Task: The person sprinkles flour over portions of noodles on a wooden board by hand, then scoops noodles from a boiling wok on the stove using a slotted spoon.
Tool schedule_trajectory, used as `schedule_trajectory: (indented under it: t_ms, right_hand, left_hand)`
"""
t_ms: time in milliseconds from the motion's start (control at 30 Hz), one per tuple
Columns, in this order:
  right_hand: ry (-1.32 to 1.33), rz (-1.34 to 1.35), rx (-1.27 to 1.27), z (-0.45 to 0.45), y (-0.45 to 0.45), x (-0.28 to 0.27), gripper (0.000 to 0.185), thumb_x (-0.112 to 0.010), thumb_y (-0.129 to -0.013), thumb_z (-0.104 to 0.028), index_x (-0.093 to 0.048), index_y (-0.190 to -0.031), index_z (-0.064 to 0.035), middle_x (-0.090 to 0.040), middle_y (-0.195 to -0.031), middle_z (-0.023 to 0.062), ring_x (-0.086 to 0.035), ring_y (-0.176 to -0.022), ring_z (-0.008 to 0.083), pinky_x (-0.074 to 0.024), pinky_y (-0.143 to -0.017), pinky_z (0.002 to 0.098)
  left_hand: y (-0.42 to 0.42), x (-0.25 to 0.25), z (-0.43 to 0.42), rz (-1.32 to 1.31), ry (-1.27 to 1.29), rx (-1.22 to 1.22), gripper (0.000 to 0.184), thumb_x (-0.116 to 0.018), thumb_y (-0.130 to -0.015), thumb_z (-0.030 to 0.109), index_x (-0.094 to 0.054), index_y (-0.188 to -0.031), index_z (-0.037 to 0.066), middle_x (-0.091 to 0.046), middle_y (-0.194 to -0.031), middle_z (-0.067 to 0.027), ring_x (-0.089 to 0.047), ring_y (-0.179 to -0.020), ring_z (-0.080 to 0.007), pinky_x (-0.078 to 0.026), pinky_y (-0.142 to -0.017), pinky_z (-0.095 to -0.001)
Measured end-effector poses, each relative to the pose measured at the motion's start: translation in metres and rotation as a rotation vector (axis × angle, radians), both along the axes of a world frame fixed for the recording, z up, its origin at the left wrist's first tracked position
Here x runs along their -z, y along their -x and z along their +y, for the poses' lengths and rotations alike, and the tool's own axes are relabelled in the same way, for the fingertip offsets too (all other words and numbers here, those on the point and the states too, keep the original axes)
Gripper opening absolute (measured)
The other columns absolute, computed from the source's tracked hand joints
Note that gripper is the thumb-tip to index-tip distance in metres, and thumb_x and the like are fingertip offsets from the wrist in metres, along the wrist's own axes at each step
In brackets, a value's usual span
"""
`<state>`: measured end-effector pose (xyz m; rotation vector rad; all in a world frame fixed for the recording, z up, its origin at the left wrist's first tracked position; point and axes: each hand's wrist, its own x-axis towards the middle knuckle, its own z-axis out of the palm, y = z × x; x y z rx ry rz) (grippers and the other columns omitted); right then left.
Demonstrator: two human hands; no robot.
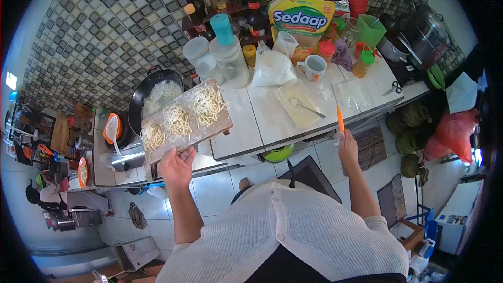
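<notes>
My left hand (177, 167) is under the near edge of a wooden board (207, 135), with the palm turned up and the fingers gripping that edge. The board is tilted and floury, and on it lie three nests of pale noodles (176, 119). My right hand (348, 149) is closed round a knife with an orange handle (340, 118), held upright at the counter's front edge; its thin blade is hard to make out. Left of that knife, a metal spoon (306, 107) rests on a pale rectangular slab (294, 105) on the counter.
A black wok (137, 99) with translucent pieces stands behind the board. On the tiled counter (238, 123) are a bag of white powder (273, 68), a mug (314, 67), jars and bottles. Scissors (395, 88) lie at the right. A person (52, 197) is at the far left.
</notes>
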<state>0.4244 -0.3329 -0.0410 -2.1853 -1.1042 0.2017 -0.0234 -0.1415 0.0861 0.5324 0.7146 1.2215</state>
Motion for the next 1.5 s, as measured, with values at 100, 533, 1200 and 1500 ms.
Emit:
schedule_trajectory:
  t_ms: [100, 533, 1200, 1500]
  right_hand:
    - [0.109, -0.167, 0.026, 0.011, -0.021, 0.033, 0.029, -0.037, -0.096, -0.028, -0.049, -0.093, -0.0027, -0.059, -0.078, 0.0224, -0.058, -0.073, 0.0433, -0.0456, -0.063, 0.0513]
    - [0.364, -0.239, 0.143, 0.072, -0.047, -0.052, 0.043, -0.054, -0.086, -0.048, -0.059, -0.09, -0.0049, -0.065, -0.08, 0.0187, -0.063, -0.078, 0.0372, -0.05, -0.068, 0.0459]
    - [-0.164, -0.155, -0.315, 0.172, -0.013, -0.064, 0.026, -0.062, -0.077, -0.006, -0.066, -0.102, -0.0104, -0.064, -0.099, 0.0197, -0.061, -0.091, 0.0361, -0.0488, -0.08, 0.0408]
    - [-0.065, 0.112, -0.412, 0.291, 0.092, 0.0, 0.021, -0.062, -0.078, -0.013, -0.068, -0.099, -0.0107, -0.065, -0.094, 0.0195, -0.062, -0.088, 0.0355, -0.0487, -0.081, 0.0383]
  left_hand:
    - [-0.003, 0.001, 0.002, -0.038, -0.003, 0.017, 0.031, -0.049, -0.085, 0.014, -0.052, -0.111, -0.003, -0.065, -0.097, -0.0194, -0.066, -0.084, -0.033, -0.055, -0.078, -0.0439]
    - [0.013, -0.007, -0.016, -0.004, 0.022, -0.102, 0.032, -0.05, -0.084, 0.014, -0.052, -0.112, -0.002, -0.065, -0.097, -0.018, -0.066, -0.082, -0.0327, -0.055, -0.078, -0.0438]
    - [0.045, -0.002, -0.018, -0.048, -0.018, -0.098, 0.038, -0.049, -0.082, 0.012, -0.048, -0.115, -0.006, -0.065, -0.097, -0.0214, -0.067, -0.078, -0.0344, -0.057, -0.075, -0.0443]
    - [0.068, -0.01, 0.02, -0.067, -0.023, -0.041, 0.038, -0.049, -0.082, 0.013, -0.048, -0.115, -0.006, -0.065, -0.096, -0.0213, -0.067, -0.079, -0.0344, -0.057, -0.075, -0.0451]
